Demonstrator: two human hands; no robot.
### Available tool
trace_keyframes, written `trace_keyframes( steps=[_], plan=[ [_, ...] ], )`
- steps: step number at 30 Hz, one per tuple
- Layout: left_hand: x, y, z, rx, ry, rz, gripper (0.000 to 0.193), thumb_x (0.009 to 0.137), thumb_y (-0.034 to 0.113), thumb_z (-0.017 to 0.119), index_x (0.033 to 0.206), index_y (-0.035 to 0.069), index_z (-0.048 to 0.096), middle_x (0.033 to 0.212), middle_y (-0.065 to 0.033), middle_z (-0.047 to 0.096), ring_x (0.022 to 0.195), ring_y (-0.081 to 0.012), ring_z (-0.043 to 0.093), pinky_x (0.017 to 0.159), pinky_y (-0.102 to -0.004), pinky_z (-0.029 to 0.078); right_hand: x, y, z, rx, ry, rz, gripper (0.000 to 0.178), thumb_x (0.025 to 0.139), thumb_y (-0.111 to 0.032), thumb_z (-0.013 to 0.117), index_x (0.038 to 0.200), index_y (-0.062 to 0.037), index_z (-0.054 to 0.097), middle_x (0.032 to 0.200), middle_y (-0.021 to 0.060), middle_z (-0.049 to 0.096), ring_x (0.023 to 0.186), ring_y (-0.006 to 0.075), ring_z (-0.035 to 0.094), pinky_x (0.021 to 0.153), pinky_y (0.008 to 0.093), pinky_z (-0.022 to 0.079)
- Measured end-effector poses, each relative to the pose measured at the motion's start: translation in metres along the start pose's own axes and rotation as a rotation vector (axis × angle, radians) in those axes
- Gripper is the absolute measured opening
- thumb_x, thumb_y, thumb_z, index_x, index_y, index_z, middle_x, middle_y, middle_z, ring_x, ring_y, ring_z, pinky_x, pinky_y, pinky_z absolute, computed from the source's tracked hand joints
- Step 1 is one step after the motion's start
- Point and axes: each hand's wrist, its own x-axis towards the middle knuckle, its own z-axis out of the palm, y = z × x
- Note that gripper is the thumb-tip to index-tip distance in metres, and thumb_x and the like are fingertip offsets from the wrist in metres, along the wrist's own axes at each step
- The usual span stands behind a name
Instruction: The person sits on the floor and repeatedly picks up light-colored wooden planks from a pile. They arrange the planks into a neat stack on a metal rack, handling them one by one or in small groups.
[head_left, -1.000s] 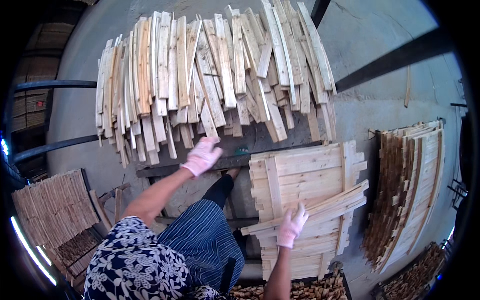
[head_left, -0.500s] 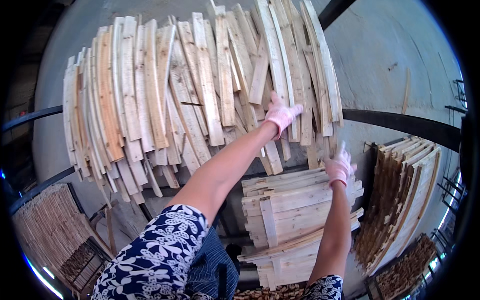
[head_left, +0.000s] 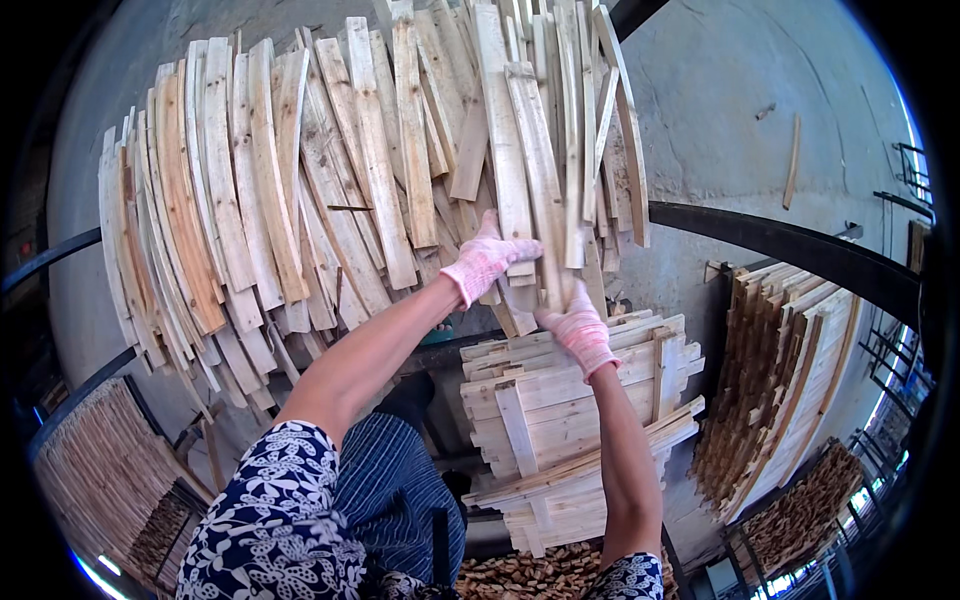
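Both my hands wear pinkish-white knit gloves at the lower ends of a broad heap of long wooden planks (head_left: 372, 165). My left hand (head_left: 490, 260) lies across a pale plank (head_left: 503, 150), its thumb pointing up and its fingers stretched to the right. Lower and to the right, my right hand (head_left: 578, 330) is closed on the bottom end of a long narrow plank (head_left: 538, 170), with its thumb along one edge. That plank lies over others, its upper end overlapping them. The right hand's fingertips are partly hidden.
Below my right hand is a stack of boards with cross slats (head_left: 560, 420). To the right leans a taller stack of slatted panels (head_left: 775, 370). A dark metal bar (head_left: 790, 250) runs past the heap. Bundled thin sticks (head_left: 105, 460) stand at lower left, and cut wood pieces (head_left: 540, 575) at the bottom.
Both hands have moved left and down in the view, and the right hand has come in close to the left and taken hold of a plank's end. Planks at the heap's right have shifted.
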Motion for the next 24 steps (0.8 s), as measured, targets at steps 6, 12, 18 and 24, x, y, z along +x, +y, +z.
trace_keyframes(
  steps=[6, 12, 18, 24],
  plan=[
    [0.001, 0.034, -0.029, 0.781, 0.105, 0.365, 0.086, 0.090, 0.025, 0.072, 0.154, -0.004, 0.022, 0.125, -0.0248, 0.064, 0.113, -0.0312, 0.065, 0.096, -0.0366, 0.054, 0.011, -0.090, -0.049, -0.535, 0.186, -0.107, 0.052, 0.090, -0.056, 0.062, 0.100, -0.0065, 0.073, 0.101, 0.0170, 0.068, 0.098, 0.0371, 0.069, 0.089, 0.0463, 0.053],
    [-0.005, 0.038, 0.038, 1.170, 0.582, 0.076, 0.089, 0.074, 0.023, 0.081, 0.143, 0.000, 0.029, 0.111, -0.0230, 0.065, 0.099, -0.0340, 0.067, 0.087, -0.0434, 0.054, 0.101, -0.114, -0.086, 0.201, 0.376, -0.098, 0.092, 0.089, -0.056, 0.067, 0.156, -0.0045, 0.031, 0.144, 0.0234, 0.052, 0.133, 0.0350, 0.051, 0.111, 0.0418, 0.038],
    [0.017, 0.035, -0.036, 0.829, 0.059, 0.398, 0.069, 0.085, 0.020, 0.072, 0.145, 0.001, 0.043, 0.133, -0.0215, 0.059, 0.122, -0.0274, 0.059, 0.106, -0.0365, 0.047, 0.116, -0.109, -0.047, 0.800, 0.102, -0.119, 0.085, 0.089, -0.046, 0.072, 0.154, -0.0069, 0.035, 0.138, 0.0150, 0.055, 0.124, 0.0246, 0.054, 0.106, 0.0391, 0.041],
    [-0.091, 0.052, -0.025, 0.355, 0.034, 0.235, 0.082, 0.097, 0.035, 0.069, 0.157, 0.004, 0.023, 0.150, -0.0146, 0.047, 0.136, -0.0253, 0.050, 0.112, -0.0411, 0.045, 0.046, -0.121, 0.004, 0.651, 0.027, -0.157, 0.089, 0.087, -0.043, 0.074, 0.156, -0.0055, 0.031, 0.140, 0.0137, 0.051, 0.126, 0.0232, 0.051, 0.110, 0.0379, 0.039]
  ],
)
